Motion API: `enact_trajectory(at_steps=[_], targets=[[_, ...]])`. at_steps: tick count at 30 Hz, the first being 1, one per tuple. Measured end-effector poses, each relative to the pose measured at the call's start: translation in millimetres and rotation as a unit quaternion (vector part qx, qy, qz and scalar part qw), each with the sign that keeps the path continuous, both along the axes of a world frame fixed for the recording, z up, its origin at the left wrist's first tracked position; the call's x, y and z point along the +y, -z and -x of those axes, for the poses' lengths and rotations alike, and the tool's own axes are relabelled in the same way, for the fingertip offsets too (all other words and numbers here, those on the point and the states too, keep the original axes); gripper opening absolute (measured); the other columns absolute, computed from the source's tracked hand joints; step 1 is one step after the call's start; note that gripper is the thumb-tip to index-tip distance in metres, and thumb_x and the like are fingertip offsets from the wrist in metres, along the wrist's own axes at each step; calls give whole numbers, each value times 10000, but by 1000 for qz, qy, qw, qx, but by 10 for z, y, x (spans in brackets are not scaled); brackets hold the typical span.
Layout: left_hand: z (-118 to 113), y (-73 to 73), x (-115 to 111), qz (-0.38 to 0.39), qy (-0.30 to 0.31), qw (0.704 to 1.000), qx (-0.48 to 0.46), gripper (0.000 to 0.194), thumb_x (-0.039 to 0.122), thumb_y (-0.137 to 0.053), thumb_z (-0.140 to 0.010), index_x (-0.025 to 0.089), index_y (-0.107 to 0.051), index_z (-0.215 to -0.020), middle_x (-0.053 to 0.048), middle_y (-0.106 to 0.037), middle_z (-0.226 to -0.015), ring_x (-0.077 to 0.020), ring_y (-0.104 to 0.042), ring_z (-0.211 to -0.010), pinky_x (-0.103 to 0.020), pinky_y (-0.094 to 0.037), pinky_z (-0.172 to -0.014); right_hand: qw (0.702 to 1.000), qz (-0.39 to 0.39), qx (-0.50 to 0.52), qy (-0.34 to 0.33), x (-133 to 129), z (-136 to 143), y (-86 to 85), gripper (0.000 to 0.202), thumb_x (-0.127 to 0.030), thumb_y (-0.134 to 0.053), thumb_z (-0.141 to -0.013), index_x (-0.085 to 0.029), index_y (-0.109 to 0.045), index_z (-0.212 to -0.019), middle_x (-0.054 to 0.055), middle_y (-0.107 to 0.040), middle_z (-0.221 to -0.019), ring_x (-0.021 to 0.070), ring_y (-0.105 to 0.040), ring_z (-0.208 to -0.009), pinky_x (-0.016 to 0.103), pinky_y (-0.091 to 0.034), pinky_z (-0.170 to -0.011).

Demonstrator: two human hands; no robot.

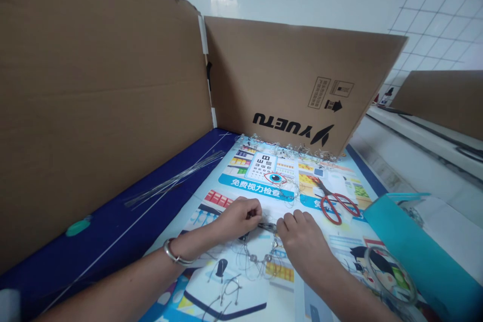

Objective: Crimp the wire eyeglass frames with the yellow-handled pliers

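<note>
My left hand [241, 219] is closed, its thumb and fingers pinched together above the printed mat; a metal bangle [177, 252] circles that wrist. Opposite it, my right hand [302, 241] is also closed, knuckles up. A bracelet of thin cord with clear beads [260, 258] hangs in a loop between the two hands, lying over the mat. Its upper ends run to the fingers, which hide the exact grip. Loose pieces of thin dark cord [230, 289] lie nearer to me.
Red-handled scissors [339, 206] lie beyond my right hand. Cardboard panels [302, 70] wall the back and left. A bundle of thin strands [177, 178] lies on blue cloth at left. Several stringy pieces [287, 151] line the back. At right are a clear coil [390, 276] and turquoise box [422, 251].
</note>
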State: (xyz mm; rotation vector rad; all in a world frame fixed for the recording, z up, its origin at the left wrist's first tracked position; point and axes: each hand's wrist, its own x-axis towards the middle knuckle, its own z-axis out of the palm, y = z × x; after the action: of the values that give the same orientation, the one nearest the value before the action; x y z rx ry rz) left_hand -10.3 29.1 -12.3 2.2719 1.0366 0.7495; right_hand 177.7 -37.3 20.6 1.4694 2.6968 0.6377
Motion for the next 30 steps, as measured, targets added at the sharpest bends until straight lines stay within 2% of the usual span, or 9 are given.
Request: enact_trajectory(at_steps=[5,13,20,30], targets=[[-5,-21,-9,11,8,1000,-5,83,152,-502,-763,162,-523,-683,42,-534,-591,-95,-476,-580,-202,-335,-573,1000,-7,-4,2,5,16,13,104,-70,-512,-764,-151,-567,-798,65,-540,-737,210,-437,-704,340,-241,-605],[2,-18,1,30,11,999,-12,79,164,-509,-764,161,-523,-686,38,-533,-587,-92,-467,-580,-199,-338,-564,998,47,25,43,-3,-9,-33,125,-66,-513,-765,-174,-571,-787,63,-557,-768,212,-452,-736,332,-250,-632],[12,7,9,53,14,998,-19,76,183,-504,-774,158,-516,-704,44,-512,-581,-80,-444,-537,-186,-320,-511,997,54,35,44,22,-21,9,125,-65,-511,-763,-170,-573,-794,71,-562,-774,201,-453,-747,320,-244,-629],[26,-18,-1,38,27,999,-16,59,152,-496,-772,160,-507,-715,43,-506,-610,-89,-434,-579,-199,-317,-550,997,65,34,32,19,-39,18,126,-62,-520,-760,-172,-569,-793,62,-560,-763,201,-455,-743,325,-244,-622]])
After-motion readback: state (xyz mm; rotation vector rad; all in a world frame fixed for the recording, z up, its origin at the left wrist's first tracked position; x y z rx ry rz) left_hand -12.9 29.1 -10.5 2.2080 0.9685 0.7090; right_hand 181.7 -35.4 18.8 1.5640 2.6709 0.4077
